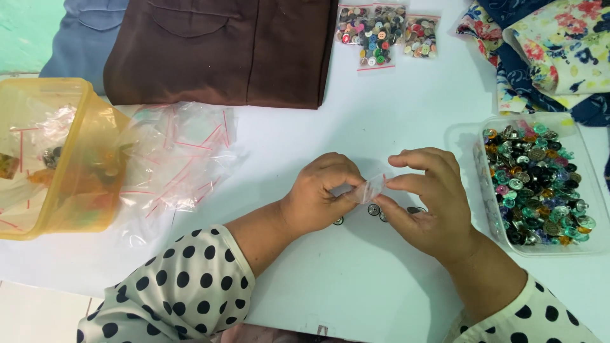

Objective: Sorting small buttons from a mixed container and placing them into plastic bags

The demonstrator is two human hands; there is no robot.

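Note:
My left hand (321, 190) and my right hand (429, 200) meet at the middle of the white table (381, 114), both pinching one small clear plastic bag (368, 188) between fingers and thumbs. Under the hands lie a few loose dark metal buttons (374, 209) on the table. A clear tray (594, 184) full of shiny metal buttons (537, 184) stands just right of my right hand. My sleeves are white with black dots.
A heap of empty clear zip bags (175, 159) lies at the left beside a tipped yellow plastic container (82, 159). Brown (222, 51) and blue garments lie at the back, three filled button bags (384, 28) behind them, floral fabric (553, 44) at the back right.

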